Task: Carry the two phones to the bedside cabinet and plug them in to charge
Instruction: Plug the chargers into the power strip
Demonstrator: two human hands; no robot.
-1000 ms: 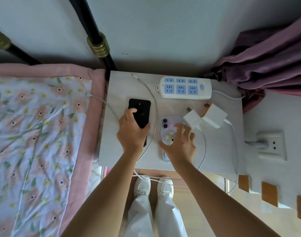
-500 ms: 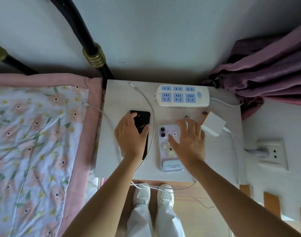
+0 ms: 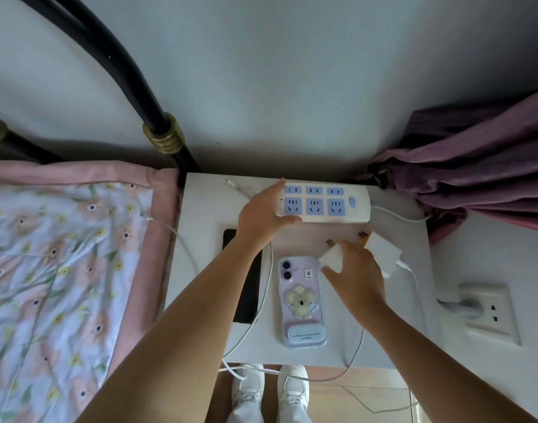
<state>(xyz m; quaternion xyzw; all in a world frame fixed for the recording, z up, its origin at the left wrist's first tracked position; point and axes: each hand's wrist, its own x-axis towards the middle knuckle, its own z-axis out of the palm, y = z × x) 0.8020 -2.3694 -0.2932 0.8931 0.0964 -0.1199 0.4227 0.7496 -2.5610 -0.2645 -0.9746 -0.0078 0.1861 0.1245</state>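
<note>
Two phones lie face down on the white bedside cabinet (image 3: 200, 331). The black phone (image 3: 247, 288) is partly hidden under my left forearm. The purple phone (image 3: 302, 300) with a koala sticker lies to its right. My left hand (image 3: 261, 215) grips the left end of the white power strip (image 3: 325, 204) with blue sockets at the back. My right hand (image 3: 353, 273) holds a small white charger plug (image 3: 331, 257), its prongs pointing toward the strip. A second, larger white charger (image 3: 383, 248) lies just right of it.
White cables (image 3: 263, 300) run between the phones and hang off the cabinet's front edge. A wall socket (image 3: 487, 309) with a plug in it is at the right. The floral bed (image 3: 63, 270) lies left, a purple curtain (image 3: 475, 172) back right, a black bed frame (image 3: 157, 126) behind.
My left hand left the black phone and moved back to grip the power strip. My right hand left the purple phone and picked up the small charger plug.
</note>
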